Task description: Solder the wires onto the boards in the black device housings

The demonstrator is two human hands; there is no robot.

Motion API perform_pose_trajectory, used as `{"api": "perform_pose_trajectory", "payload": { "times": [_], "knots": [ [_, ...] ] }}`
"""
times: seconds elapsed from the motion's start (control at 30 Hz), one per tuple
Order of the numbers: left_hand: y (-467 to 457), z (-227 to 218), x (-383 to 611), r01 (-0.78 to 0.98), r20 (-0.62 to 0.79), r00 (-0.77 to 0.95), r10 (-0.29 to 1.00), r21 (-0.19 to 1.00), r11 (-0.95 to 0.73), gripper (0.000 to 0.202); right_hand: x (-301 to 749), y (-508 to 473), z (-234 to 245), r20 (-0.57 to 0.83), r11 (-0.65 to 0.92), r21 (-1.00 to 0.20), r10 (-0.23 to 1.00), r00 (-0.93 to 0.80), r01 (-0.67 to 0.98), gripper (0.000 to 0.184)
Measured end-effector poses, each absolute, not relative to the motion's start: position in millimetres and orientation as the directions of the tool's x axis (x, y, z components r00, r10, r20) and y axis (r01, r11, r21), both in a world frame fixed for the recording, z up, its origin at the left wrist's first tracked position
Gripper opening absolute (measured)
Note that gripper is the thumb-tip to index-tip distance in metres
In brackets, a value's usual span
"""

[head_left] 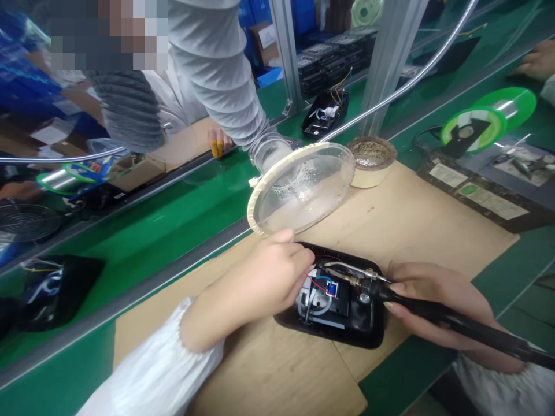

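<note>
My right hand point(446, 289) is wrapped round a soldering iron point(420, 306) with a black handle and a thin metal tube along its front. The iron's tip points left, over a black plastic housing point(368, 329) that lies open side up on the cardboard. Inside the housing are a small blue component point(332, 288), pale tubing and thin red and blue wires. My left hand point(277, 271) is closed in a pinch at the housing's upper left, close to the iron's tip. What its fingertips hold is too small to make out.
A clear fume hood point(303, 190) on a white flexible duct point(212, 63) hangs just beyond the housing. Behind it stand a round tub point(370, 162) and a green solder reel point(474, 127). A green conveyor point(143, 231) carries other housings; a co-worker's hand point(219, 141) rests across it.
</note>
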State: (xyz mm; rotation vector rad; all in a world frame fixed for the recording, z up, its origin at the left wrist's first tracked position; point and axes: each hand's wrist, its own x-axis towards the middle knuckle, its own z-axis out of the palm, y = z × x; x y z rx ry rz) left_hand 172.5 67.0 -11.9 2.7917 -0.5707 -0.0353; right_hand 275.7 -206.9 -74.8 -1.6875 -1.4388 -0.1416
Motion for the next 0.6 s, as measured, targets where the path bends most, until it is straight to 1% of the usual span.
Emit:
{"api": "perform_pose_trajectory", "payload": {
  "times": [0.13,0.23,0.37,0.53,0.6],
  "knots": [
    [66.2,-12.3,172.8,-0.377,0.028,0.922,-0.385,0.284,-0.881,0.029,275.4,-205.8,-73.6,0.593,0.074,-0.548,0.737,0.324,0.833,0.020],
    [66.0,-12.3,172.5,-0.380,0.027,0.921,-0.389,0.287,-0.879,0.029,274.2,-204.7,-73.6,0.558,0.071,-0.579,0.761,0.331,0.813,0.019],
    [66.5,-11.6,172.0,-0.380,0.023,0.921,-0.389,0.276,-0.883,0.030,273.1,-204.8,-74.7,0.563,0.070,-0.599,0.745,0.357,0.798,0.022],
    [66.7,-10.9,171.5,-0.379,0.012,0.920,-0.391,0.276,-0.883,0.031,273.9,-205.1,-75.6,0.619,0.101,-0.543,0.719,0.316,0.833,0.023],
    [66.7,-10.9,171.5,-0.380,0.010,0.920,-0.393,0.277,-0.883,0.031,274.4,-205.0,-74.1,0.619,0.097,-0.542,0.718,0.319,0.835,0.025]
  ]
}}
